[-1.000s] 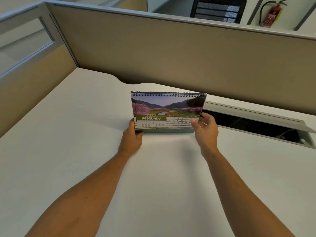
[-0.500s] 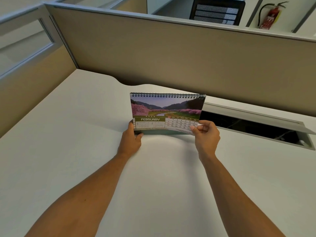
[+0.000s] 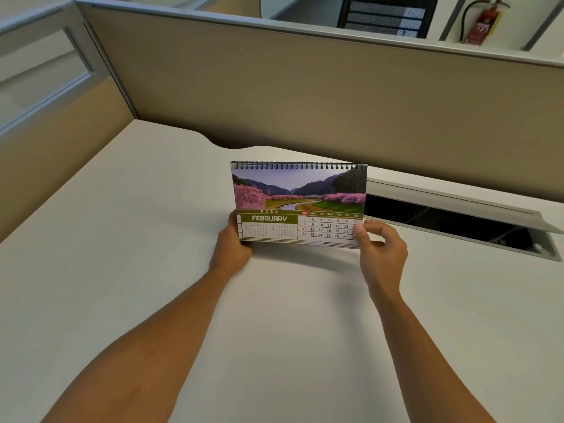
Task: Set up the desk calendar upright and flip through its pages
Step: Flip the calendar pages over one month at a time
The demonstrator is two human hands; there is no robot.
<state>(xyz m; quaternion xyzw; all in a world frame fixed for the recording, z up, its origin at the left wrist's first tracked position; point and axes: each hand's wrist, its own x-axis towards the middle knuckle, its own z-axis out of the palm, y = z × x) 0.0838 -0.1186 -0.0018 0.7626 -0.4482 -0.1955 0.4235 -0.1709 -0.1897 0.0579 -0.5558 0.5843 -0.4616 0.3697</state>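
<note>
- The left hand (image 3: 229,250) grips the desk calendar (image 3: 299,204) at its lower left corner.
- The right hand (image 3: 381,250) pinches the February page's lower right corner.
- The calendar stands upright on the white desk (image 3: 122,270), before the beige partition (image 3: 305,96).

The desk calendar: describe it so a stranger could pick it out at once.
On the wide white desk, before the beige partition wall, stands a spiral-bound desk calendar, just left of the open cable tray. The left hand steadies its lower corner; the right hand pinches the front page. It alone shows pink blossom trees and FEBRUARY.
</note>
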